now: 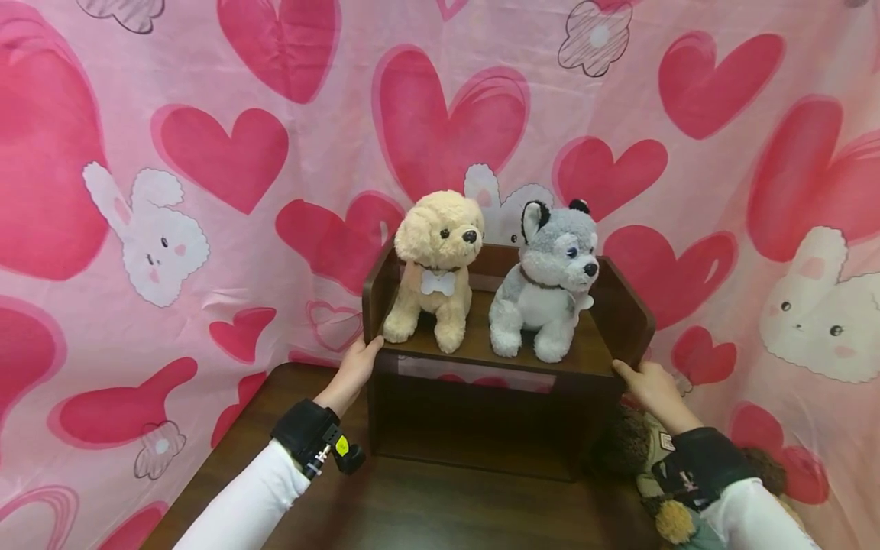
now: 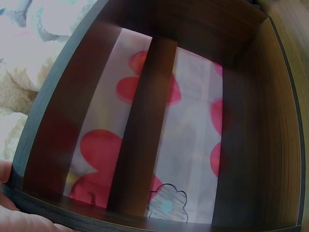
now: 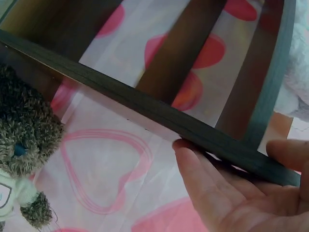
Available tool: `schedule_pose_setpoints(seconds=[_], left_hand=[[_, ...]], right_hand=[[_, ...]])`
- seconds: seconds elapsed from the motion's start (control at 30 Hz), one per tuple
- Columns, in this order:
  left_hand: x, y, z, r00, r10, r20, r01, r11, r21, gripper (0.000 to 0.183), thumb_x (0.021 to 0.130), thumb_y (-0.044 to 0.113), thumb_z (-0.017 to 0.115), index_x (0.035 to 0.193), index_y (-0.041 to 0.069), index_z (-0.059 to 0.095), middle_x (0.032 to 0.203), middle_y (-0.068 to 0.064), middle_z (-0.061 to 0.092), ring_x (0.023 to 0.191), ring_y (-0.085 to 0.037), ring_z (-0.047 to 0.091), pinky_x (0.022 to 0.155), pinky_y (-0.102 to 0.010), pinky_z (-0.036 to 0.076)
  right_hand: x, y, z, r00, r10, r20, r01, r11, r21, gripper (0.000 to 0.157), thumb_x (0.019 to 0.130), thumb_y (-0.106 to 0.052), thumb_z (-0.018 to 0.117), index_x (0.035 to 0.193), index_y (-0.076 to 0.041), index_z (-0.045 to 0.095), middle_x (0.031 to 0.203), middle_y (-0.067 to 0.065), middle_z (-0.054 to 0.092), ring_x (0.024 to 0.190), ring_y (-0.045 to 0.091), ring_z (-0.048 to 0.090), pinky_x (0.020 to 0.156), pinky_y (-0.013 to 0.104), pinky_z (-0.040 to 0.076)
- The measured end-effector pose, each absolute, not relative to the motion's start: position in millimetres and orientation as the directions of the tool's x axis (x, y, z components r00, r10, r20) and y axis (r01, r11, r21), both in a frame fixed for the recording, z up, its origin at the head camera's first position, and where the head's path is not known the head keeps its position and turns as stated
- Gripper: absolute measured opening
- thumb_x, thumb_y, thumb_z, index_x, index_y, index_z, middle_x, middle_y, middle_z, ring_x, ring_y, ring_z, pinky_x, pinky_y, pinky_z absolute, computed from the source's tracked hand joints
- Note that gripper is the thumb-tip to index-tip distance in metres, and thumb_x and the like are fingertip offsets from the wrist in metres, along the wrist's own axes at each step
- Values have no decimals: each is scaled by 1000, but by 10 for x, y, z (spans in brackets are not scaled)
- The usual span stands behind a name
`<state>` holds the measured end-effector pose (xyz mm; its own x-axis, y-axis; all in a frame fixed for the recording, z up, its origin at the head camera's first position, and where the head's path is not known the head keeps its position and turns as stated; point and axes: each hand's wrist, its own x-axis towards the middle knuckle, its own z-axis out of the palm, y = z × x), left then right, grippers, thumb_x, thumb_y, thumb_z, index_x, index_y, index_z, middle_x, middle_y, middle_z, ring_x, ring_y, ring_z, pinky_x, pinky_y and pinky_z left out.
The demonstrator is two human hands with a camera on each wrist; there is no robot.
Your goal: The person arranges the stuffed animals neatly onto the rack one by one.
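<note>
A dark brown two-tier wooden shelf (image 1: 474,365) stands on the table, and my hands are at its two sides. My left hand (image 1: 352,374) grips the front left corner of the upper board. At the opposite corner, my right hand (image 1: 656,391) holds the side panel, its thumb over the board in the right wrist view. Two plush dogs sit upright on the upper board: a cream puppy (image 1: 440,229) with a white bone-shaped tag on the left, a grey-and-white husky (image 1: 560,252) on the right. The left wrist view looks into the lower compartment (image 2: 285,121).
Under my right forearm, beside the shelf, is a dark brown curly plush toy (image 3: 24,121), partly hidden in the head view. The brown tabletop (image 1: 289,405) extends left and in front. A pink curtain (image 1: 241,76) with hearts and rabbits hangs close behind and on both sides.
</note>
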<state>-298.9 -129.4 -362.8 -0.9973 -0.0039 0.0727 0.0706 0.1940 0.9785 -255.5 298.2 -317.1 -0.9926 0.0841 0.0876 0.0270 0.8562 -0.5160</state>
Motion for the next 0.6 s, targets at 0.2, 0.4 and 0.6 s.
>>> schedule_pose_setpoints(seconds=[0.2,0.4,0.6], left_hand=[[-2986,-1296,-3624,-996,-6,87,84,179,980,55,98,18,36,143,-5,14,146,-24,19,135,-35,15,108,-49,14],[-2986,-1311,-3624,-995,-2,99,97,183,978,54,98,19,35,143,-4,15,145,-24,21,134,-35,17,108,-50,14],[-2994,-1317,-3636,-995,-2,97,95,190,977,54,98,19,35,144,-2,14,146,-23,21,134,-34,17,108,-49,14]], right_hand=[[-2535,3013,-3136,-998,23,52,-6,866,-500,44,95,-30,43,64,1,53,53,0,46,50,16,46,50,29,36],[-2513,3026,-3114,-996,-53,-71,-4,831,-556,38,94,-23,46,83,12,56,66,6,62,55,14,58,54,30,48],[-2478,3020,-3158,-957,-187,-220,4,755,-656,33,95,-16,44,65,-3,47,56,-3,41,49,8,37,47,24,36]])
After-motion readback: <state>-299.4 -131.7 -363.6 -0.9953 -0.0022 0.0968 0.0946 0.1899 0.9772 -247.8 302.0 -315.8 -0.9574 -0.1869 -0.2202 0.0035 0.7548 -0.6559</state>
